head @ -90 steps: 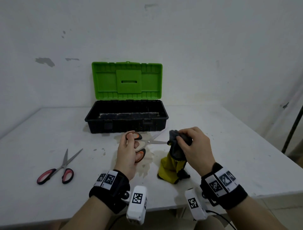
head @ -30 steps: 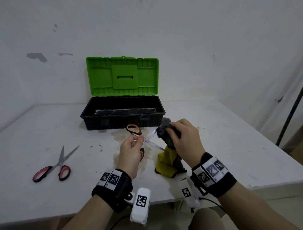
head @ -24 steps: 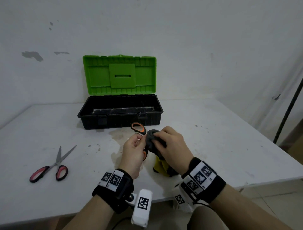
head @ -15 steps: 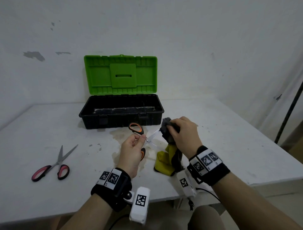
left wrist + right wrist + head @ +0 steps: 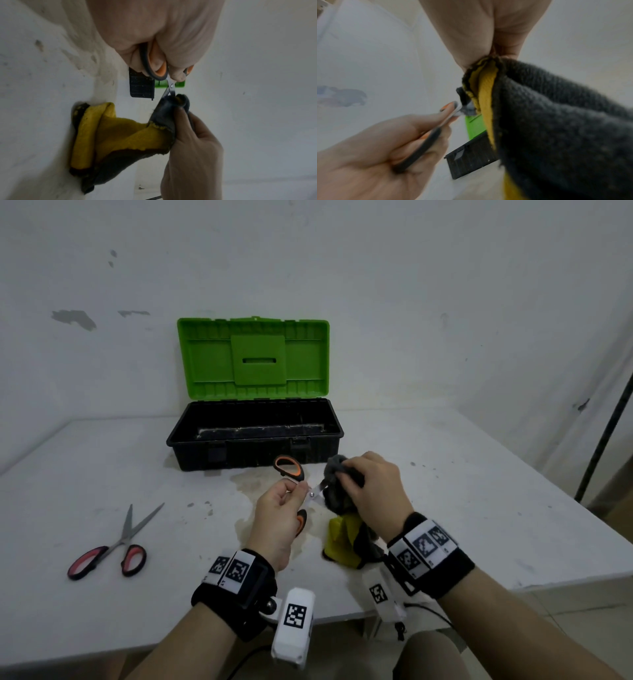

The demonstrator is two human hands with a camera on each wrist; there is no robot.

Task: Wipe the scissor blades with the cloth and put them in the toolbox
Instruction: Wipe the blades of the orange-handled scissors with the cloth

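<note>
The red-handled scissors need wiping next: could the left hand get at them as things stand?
Probably not yet: the left hand grips the orange-handled scissors. The red-handled scissors lie uncovered on the table.

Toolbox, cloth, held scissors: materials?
Toolbox: looks moulded plastic, matte black base with a ribbed green lid. Cloth: nubby woven or terry fabric, yellow one side, dark grey the other. Orange-handled scissors: shiny blades, likely steel; handles probably plastic.
</note>
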